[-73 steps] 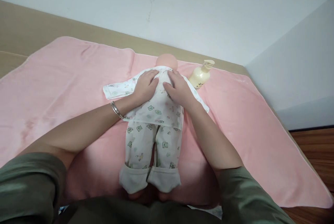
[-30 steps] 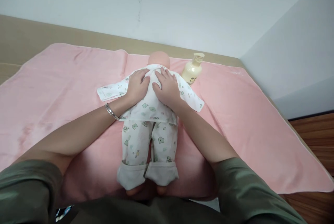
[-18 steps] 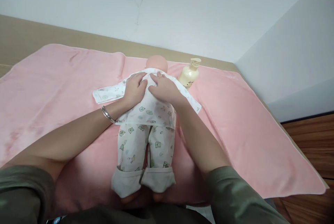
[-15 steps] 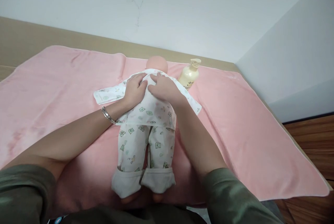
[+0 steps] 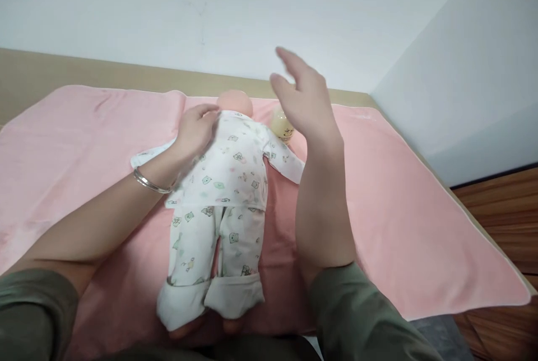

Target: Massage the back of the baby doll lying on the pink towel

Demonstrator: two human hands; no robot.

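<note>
From where I stood, the doll [image 5: 222,190] lay stretched out on a pink cloth [image 5: 403,209] spread over the tan bench [image 5: 37,66], its round head [image 5: 235,102] toward the wall [image 5: 252,8] and its feet [image 5: 187,328] toward the person. It wore a white printed shirt [image 5: 235,148] and matching trousers [image 5: 214,243] with broad turned-up cuffs [image 5: 237,294]. The person's left hand [image 5: 195,131] rested against the shirt near the shoulder, its grip loose, the thumb apart from the extended fingers, pinching nothing; a silver bracelet [image 5: 149,183] circled that wrist. The right hand [image 5: 309,100] was raised clear of the doll, slightly blurred, its grip spread, with a gap between thumb and fingers and nothing in it. Behind it, from my angle, stood a pale yellow bottle [image 5: 281,125], its top hidden by the hand. One shirt sleeve [image 5: 286,162] reached out just below the bottle; the other was partly covered by the left forearm [image 5: 96,221].
</note>
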